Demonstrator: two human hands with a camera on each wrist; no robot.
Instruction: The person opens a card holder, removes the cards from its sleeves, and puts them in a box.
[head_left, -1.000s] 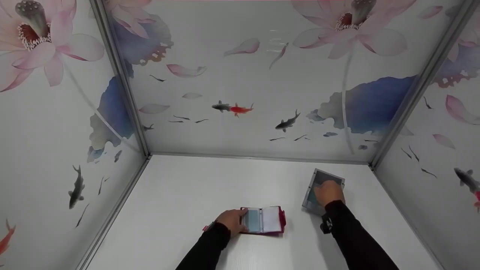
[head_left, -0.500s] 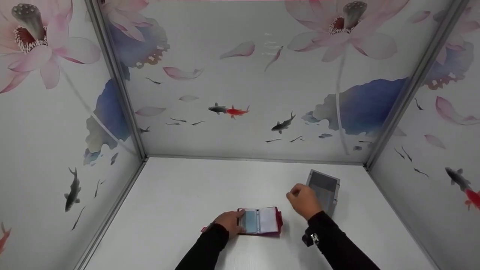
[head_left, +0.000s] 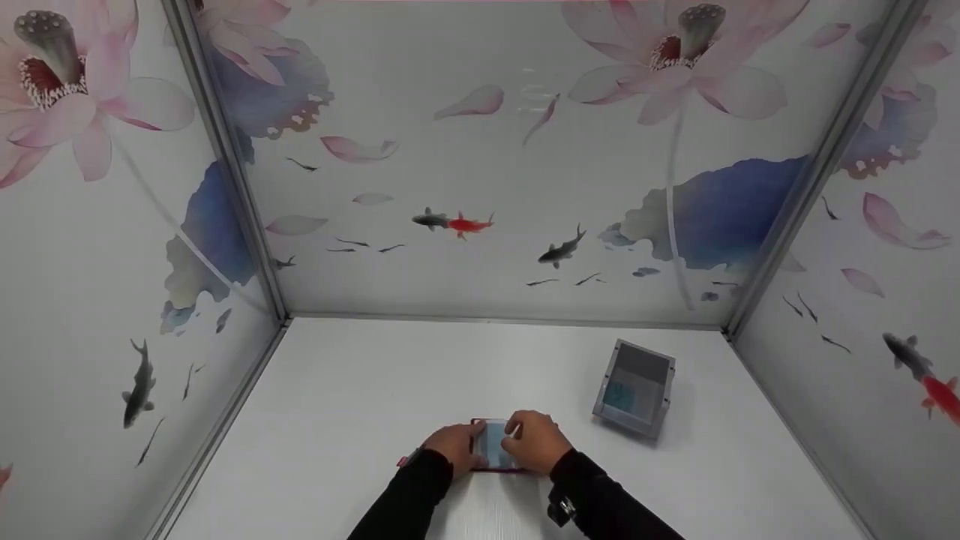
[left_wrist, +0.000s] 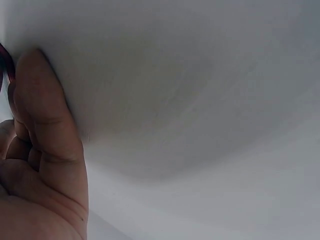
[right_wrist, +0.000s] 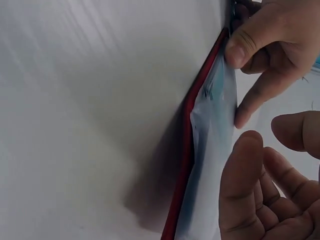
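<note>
A small red-covered card holder [head_left: 493,444] lies spread on the white table, with blue-tinted clear sleeves; its red edge [right_wrist: 187,140] runs through the right wrist view. My left hand [head_left: 451,448] grips its left side, with the thumb [right_wrist: 236,51] over the sleeves. The left wrist view shows the curled fingers of this hand [left_wrist: 47,130] beside a sliver of red cover. Over the holder's right page is my right hand [head_left: 536,442], hiding most of that page. In the right wrist view, this hand [right_wrist: 270,195] has bent fingers, a gap between thumb and forefinger, and nothing visible in it.
To the right of the hands stands a grey box [head_left: 655,429] without a lid, holding a teal flat piece [head_left: 619,395] near its front left corner. White panels [head_left: 465,292] printed with lotus flowers and fish wall in the table at the back and both sides.
My right hand has come out of the grey box and moved left to the card holder, uncovering the teal piece. The left hand keeps its grip on the holder.
</note>
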